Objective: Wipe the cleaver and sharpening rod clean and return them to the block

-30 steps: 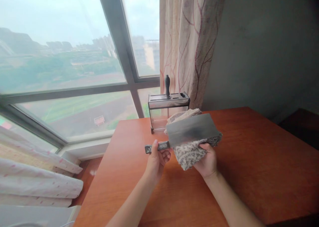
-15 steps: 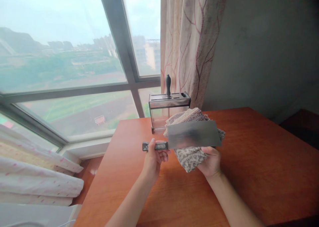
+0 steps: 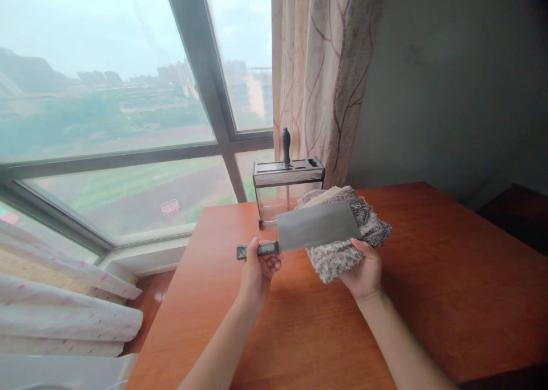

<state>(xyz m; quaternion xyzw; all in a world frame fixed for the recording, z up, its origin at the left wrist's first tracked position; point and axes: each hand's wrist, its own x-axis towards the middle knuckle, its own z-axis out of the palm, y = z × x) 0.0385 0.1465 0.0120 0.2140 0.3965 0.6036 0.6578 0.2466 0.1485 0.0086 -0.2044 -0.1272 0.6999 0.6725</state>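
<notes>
My left hand is closed around the dark handle of a cleaver, thumb on top. The broad grey blade points to the right, roughly level, above the table. Behind and beneath the blade is a fluffy grey and cream cloth, bunched up. My right hand grips this cloth from below, its thumb near the lower edge of the blade; most of its fingers are hidden under the cloth. Just behind them stands a knife holder with clear sides, a dark knife handle sticking up from its slotted top.
The reddish-brown wooden table spreads under my arms. Beyond it are a large window with a grey frame, a patterned curtain and a grey wall. A pale curtain hangs low at the left.
The cleaver has shifted left with my left hand, and its blade tilts slightly more. The cloth has slid right along the blade towards its tip with my right hand.
</notes>
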